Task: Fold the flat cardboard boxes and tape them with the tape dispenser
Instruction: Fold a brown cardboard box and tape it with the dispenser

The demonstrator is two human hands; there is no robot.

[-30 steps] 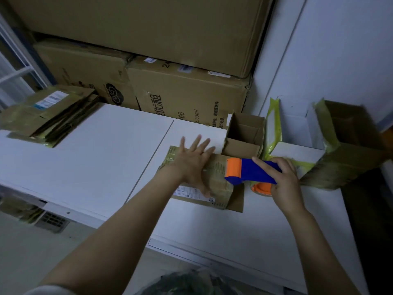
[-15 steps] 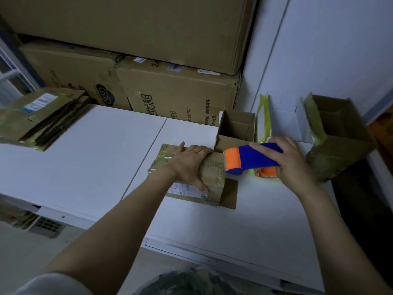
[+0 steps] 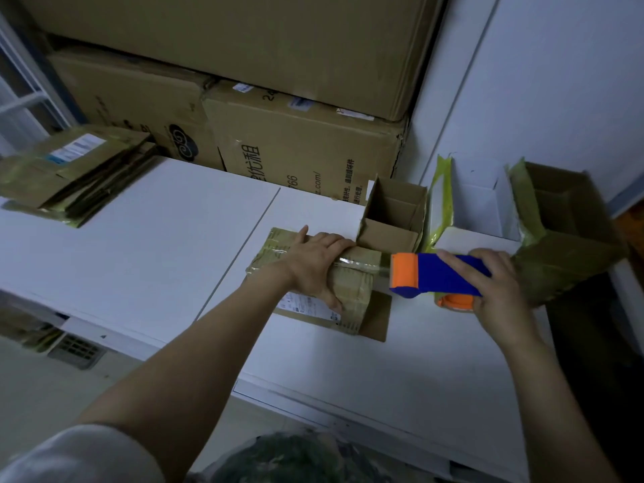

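Note:
A small brown cardboard box [image 3: 352,291] with a white label lies on the white table [image 3: 146,245], flaps folded shut. My left hand [image 3: 315,263] grips its top, fingers curled over the far edge and thumb down the near side. My right hand [image 3: 495,287] holds a blue and orange tape dispenser [image 3: 428,275] just right of the box. A strip of clear tape [image 3: 362,264] runs from the dispenser's orange head across the box top to my left hand.
An open small box [image 3: 393,217] stands behind the taped one. To the right stand a white open box [image 3: 477,200] and a larger open brown box [image 3: 561,231]. Flat folded boxes [image 3: 73,172] are stacked at the far left. Big cartons [image 3: 299,151] line the back.
My left hand went from spread flat on the box to curled over its top. The dispenser moved right off the box, drawing a strip of tape across the top.

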